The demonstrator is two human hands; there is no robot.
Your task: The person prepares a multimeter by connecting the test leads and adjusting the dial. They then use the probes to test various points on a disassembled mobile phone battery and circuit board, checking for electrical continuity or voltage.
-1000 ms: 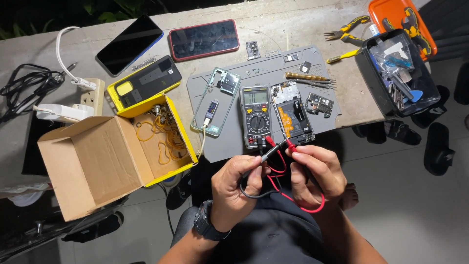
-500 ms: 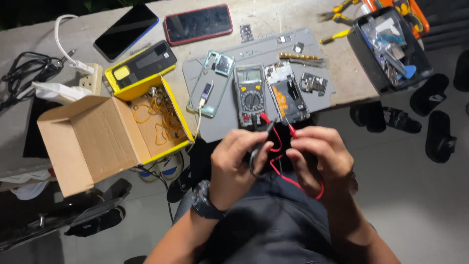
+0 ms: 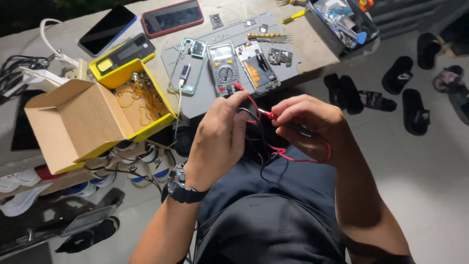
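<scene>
The black probe lead is mostly hidden behind the left hand (image 3: 220,139), which curls closed around the tangled wires in front of the person's lap. The right hand (image 3: 310,127) pinches the red probe (image 3: 270,115), its red lead (image 3: 293,157) looping under the palm. Both leads run up to the multimeter (image 3: 223,68) on the grey mat (image 3: 215,100) on the worktop (image 3: 317,54). The yellow-lined open cardboard box (image 3: 73,127) holds coiled yellow cable (image 3: 146,100). A black tray (image 3: 376,33) of tools is cut off at the top edge.

Just one head cam, looking steeply down, pretty close. Workbench (image 3: 312,58) sits up top, floor at right.
</scene>
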